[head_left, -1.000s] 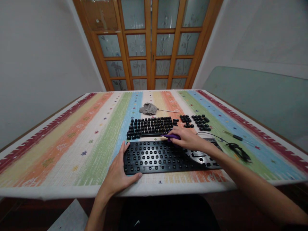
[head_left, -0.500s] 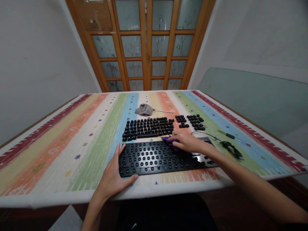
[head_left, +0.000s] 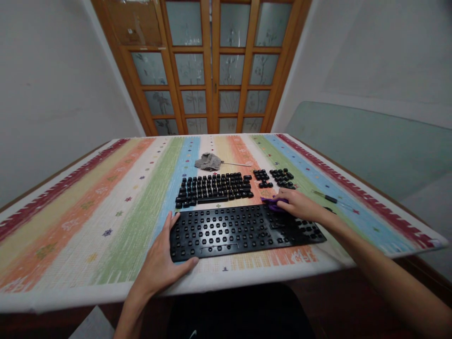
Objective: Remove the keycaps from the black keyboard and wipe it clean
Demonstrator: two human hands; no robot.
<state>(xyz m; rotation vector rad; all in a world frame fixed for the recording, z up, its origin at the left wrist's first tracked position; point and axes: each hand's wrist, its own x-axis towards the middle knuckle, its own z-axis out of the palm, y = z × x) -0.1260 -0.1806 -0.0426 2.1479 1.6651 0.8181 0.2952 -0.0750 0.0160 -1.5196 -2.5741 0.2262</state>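
Note:
A black keyboard with its keycaps off lies along the near side of the table. My left hand grips its left end, thumb at the front edge and fingers at the back. A purple cloth is bunched under the closed fingers of my right hand, which presses it onto the keyboard's top edge, right of the middle. Just behind the keyboard, the loose black keycaps sit in rows, with smaller groups of keycaps to the right. My right forearm hides part of the keyboard's cable.
A grey rag lies behind the keycaps, beside a thin rod. At the right is a dark-handled tool, perhaps a screwdriver. A striped cloth covers the table. Wooden glass-paned doors stand beyond it.
My right hand has slid the purple cloth rightward along the keyboard's back edge. My left hand still holds the left end. The whole view has shifted slightly.

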